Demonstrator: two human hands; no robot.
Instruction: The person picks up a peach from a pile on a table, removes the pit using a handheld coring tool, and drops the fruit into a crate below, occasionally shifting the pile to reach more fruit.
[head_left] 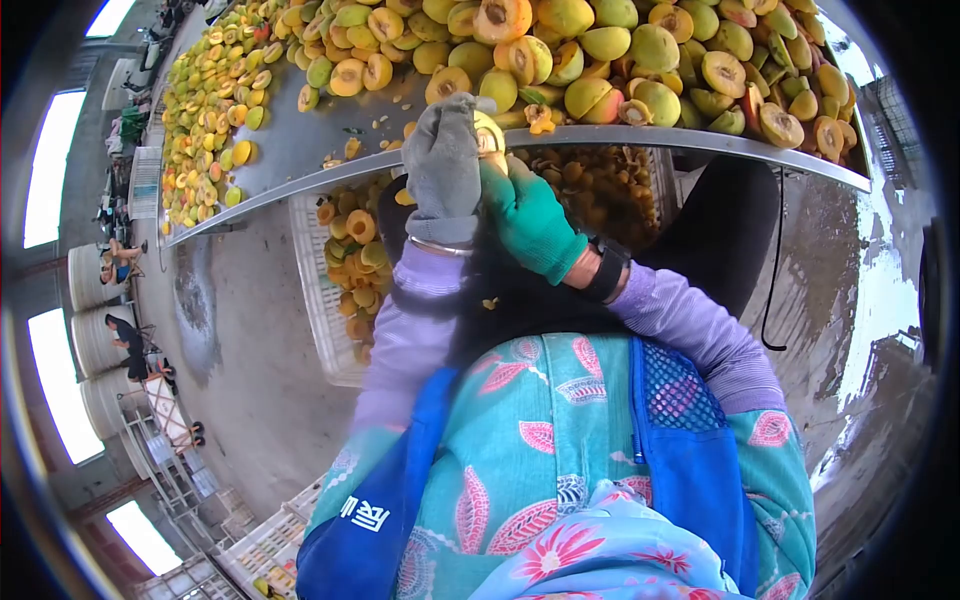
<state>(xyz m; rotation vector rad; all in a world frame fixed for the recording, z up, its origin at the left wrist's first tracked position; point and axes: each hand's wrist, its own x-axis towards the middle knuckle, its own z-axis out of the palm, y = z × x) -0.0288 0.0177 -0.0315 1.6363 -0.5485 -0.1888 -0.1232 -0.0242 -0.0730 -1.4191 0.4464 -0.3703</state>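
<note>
Grey-gloved left hand [445, 160] closed around a yellow, seemingly halved fruit [489, 133] at the grey metal table's rim [650, 138]. Green-gloved right hand [528, 218] touches it; grip hidden, cannot tell.

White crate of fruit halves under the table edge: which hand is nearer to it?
Left. The left hand, grey-gloved and gripping a fruit, is just beside the crate; the right hand, green-gloved, lies on the far side of the left.

Fruit halves [600, 60] lie piled on the table [295, 140], crates [312, 275] beneath its edge.
</note>
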